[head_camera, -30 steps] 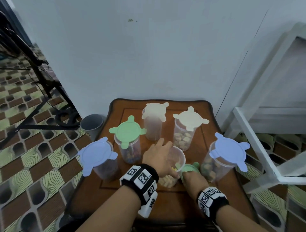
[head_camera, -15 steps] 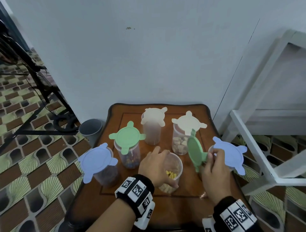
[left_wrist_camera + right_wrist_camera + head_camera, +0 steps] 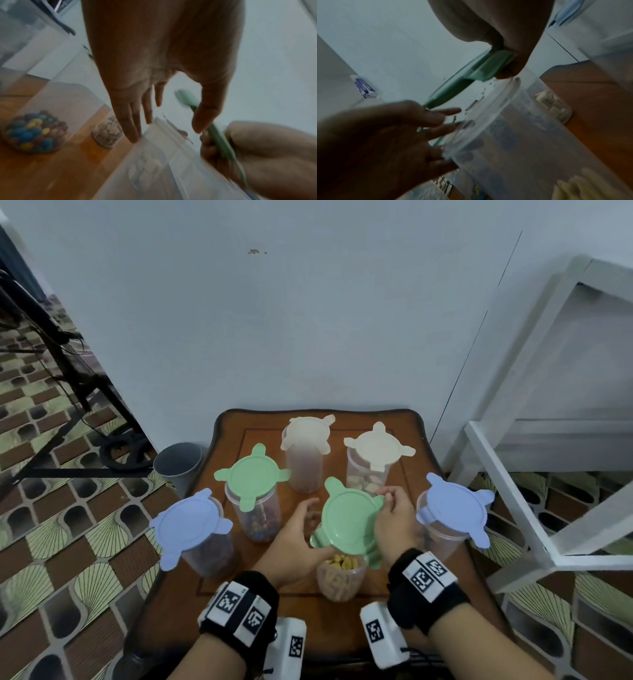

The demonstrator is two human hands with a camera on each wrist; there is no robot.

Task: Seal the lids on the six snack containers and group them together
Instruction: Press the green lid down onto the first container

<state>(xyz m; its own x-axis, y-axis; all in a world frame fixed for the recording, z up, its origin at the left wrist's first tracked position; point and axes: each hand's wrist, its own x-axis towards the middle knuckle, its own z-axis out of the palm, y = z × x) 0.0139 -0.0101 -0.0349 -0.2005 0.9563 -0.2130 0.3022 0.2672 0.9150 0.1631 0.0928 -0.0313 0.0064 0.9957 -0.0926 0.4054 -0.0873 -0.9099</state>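
Six clear snack containers stand on the small wooden table (image 3: 239,587). The front one (image 3: 339,580), holding yellow snacks, is open. A green lid (image 3: 346,518) hovers tilted just above its rim. My right hand (image 3: 385,496) pinches the lid's far right tab, which also shows in the right wrist view (image 3: 488,67). My left hand (image 3: 310,523) is beside the lid's left edge with fingers straight and the thumb touching the lid (image 3: 219,140). The other five carry lids with tabs sticking out: blue (image 3: 190,522), green (image 3: 251,474), cream (image 3: 306,431), cream (image 3: 376,446), blue (image 3: 455,505).
The table stands against a pale wall. A grey bin (image 3: 178,462) is on the floor at its left corner. A white frame (image 3: 513,491) stands close on the right. A black stand (image 3: 85,385) with cables is at the far left on patterned tiles.
My right hand picked the green lid up from the table beside the open container, stood it on edge, then turned it flat over the rim. My left hand left the container's side for the lid's edge.
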